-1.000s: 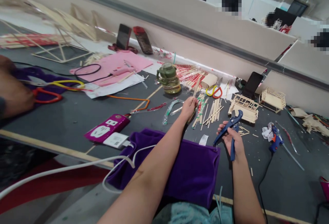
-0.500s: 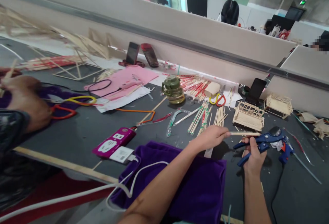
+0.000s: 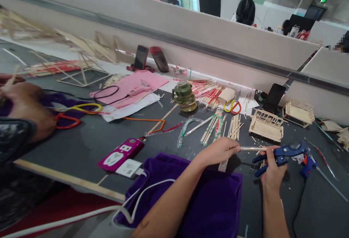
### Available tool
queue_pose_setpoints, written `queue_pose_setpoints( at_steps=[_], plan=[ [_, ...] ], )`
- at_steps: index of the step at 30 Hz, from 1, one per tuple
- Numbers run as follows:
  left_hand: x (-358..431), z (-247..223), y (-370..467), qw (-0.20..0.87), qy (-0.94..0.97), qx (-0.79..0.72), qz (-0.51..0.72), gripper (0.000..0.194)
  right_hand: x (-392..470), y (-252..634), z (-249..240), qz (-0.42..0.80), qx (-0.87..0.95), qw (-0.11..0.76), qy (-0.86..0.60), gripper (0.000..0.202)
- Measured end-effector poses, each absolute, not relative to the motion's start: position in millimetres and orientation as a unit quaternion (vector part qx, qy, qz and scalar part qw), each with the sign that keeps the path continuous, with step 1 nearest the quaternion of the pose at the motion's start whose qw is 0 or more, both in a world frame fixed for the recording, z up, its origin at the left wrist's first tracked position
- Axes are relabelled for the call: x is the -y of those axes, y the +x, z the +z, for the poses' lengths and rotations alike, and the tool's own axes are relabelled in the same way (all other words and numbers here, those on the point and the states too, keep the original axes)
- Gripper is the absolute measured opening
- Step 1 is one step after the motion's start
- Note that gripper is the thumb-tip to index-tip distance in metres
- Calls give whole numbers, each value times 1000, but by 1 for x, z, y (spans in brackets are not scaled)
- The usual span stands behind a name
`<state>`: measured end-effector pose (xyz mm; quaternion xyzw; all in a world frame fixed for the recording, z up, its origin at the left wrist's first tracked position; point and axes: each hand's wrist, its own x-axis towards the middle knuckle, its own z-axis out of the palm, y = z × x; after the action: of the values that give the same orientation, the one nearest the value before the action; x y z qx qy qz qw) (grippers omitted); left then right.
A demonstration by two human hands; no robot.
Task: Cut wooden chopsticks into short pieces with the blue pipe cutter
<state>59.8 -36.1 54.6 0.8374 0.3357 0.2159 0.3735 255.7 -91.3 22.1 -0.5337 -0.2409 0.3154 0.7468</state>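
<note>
My left hand (image 3: 219,150) pinches one end of a thin wooden stick (image 3: 252,149) and holds it level above the dark table (image 3: 81,139). My right hand (image 3: 271,170) grips the handles of a blue cutter (image 3: 280,153), whose jaws lie along the stick's far end. Loose chopsticks (image 3: 218,123), some in red and green wrappers, lie just beyond my left hand. A small stick-built model (image 3: 266,124) stands behind the cutter.
A purple cloth (image 3: 207,194) covers the near edge, with a white cable (image 3: 136,201) and pink power strip (image 3: 120,154) to its left. A blue glue gun (image 3: 307,161), green bottle (image 3: 185,95), scissors (image 3: 231,106), a phone (image 3: 274,98) stand around. Another person's hand (image 3: 24,107) is at far left.
My left hand picked a stick from the pile and carried it right. My right hand turned the cutter level and brought it to the stick's end. The view shifted slightly.
</note>
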Motion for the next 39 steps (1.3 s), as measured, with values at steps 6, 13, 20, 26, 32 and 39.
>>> queue_pose_setpoints(
  at_steps=[6, 13, 20, 26, 32, 39],
  plan=[
    [36, 46, 67, 369, 819, -338, 281, 31, 87, 262, 21, 337, 219, 743, -536, 40],
    [28, 47, 55, 422, 800, -304, 298, 27, 90, 260, 23, 328, 226, 763, -510, 35],
    [13, 49, 5, 453, 737, -364, 345, 30, 87, 279, 21, 322, 201, 798, -468, 34],
    [-13, 25, -16, 490, 334, -412, 692, 32, 78, 295, 12, 333, 152, 816, -448, 43],
    [-24, 4, -27, 284, 344, -646, 619, 14, 79, 269, 11, 394, 179, 769, -471, 45],
    [-13, 8, -27, -4, 488, -773, 406, 39, 81, 262, 13, 434, 172, 745, -476, 46]
  ],
)
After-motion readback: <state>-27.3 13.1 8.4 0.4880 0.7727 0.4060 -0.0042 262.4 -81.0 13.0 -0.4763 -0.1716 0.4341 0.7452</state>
